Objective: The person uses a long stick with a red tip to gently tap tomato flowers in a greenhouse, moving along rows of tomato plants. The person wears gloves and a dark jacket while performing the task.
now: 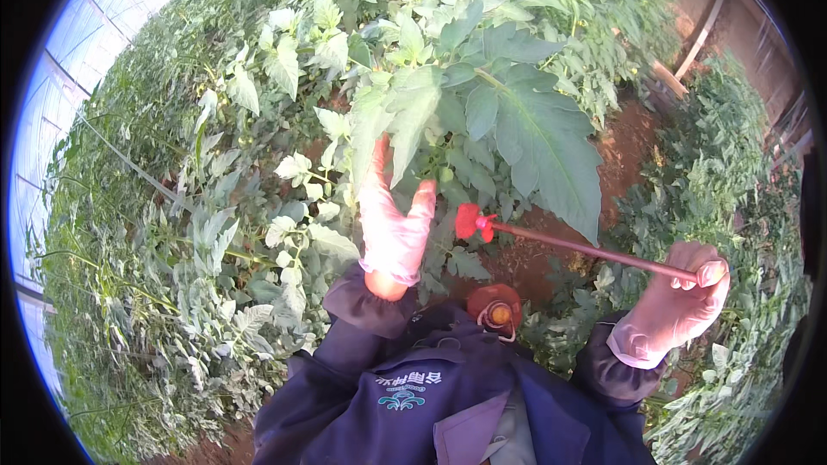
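Note:
My left hand [397,226], in a thin pale glove, reaches up among tomato plants with thumb and forefinger spread. A large tomato leaf [543,135] hangs just above it, and the nearer leaflets cover part of the forefinger. Nothing shows between thumb and forefinger; the other fingers are hard to make out in the glare. At the right, my gloved right hand [688,300] grips the end of a thin reddish rod [594,250]. Its far end carries a red pad [466,221], tied on with red material, just right of my left thumb.
A red container [494,303] with an orange-yellow centre and a pale cord sits against my jacket [362,394]. Dense tomato foliage [213,258] surrounds me. Bare reddish soil [630,148] runs between rows at the right. A string [132,165] slants through the left plants; wooden poles [704,26] stand upper right.

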`<action>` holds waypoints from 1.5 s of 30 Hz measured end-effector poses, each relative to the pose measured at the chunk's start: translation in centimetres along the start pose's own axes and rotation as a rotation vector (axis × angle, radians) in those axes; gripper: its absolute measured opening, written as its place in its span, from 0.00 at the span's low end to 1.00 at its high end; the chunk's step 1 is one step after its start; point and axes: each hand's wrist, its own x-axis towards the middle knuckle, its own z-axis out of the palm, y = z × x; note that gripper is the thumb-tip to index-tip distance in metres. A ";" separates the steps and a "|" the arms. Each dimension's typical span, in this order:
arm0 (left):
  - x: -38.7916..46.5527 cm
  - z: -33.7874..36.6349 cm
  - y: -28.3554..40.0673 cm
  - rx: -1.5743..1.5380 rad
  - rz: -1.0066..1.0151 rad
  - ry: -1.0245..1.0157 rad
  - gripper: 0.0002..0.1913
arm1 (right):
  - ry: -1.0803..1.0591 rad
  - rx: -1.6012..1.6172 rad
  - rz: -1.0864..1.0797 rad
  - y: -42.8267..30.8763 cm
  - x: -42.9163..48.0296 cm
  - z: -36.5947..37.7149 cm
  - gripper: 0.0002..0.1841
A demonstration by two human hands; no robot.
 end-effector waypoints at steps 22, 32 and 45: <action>11.2 1.9 -5.4 -0.714 -0.170 0.166 0.25 | -0.434 -0.511 -0.039 13.5 10.3 1.4 0.22; 11.1 2.5 -5.2 -0.684 -0.153 0.255 0.28 | -0.718 -0.367 0.032 17.8 12.4 2.9 0.18; 10.5 3.4 -4.7 -0.681 -0.131 0.354 0.28 | -0.742 -0.279 0.073 18.2 13.6 1.6 0.20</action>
